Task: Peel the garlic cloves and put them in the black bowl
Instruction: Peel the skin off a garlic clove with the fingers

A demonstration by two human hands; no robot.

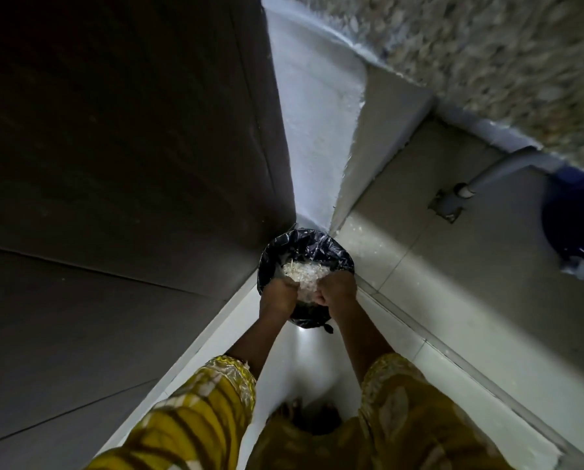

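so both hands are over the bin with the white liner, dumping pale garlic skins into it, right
Not quite: the liner is black, not white. The head view shows the left hand and right hand over the bin with a black plastic liner, and pale garlic skins inside it.

I see a pale tiled floor [429,276] running into a narrow corner between a dark panel [121,157] on the left and a white wall [314,123] ahead. In that corner a bin [304,249] lined with a black bag stands on the floor, white scraps [305,278] heaped inside. Small white flecks [361,232] lie scattered on the tiles just right of it.
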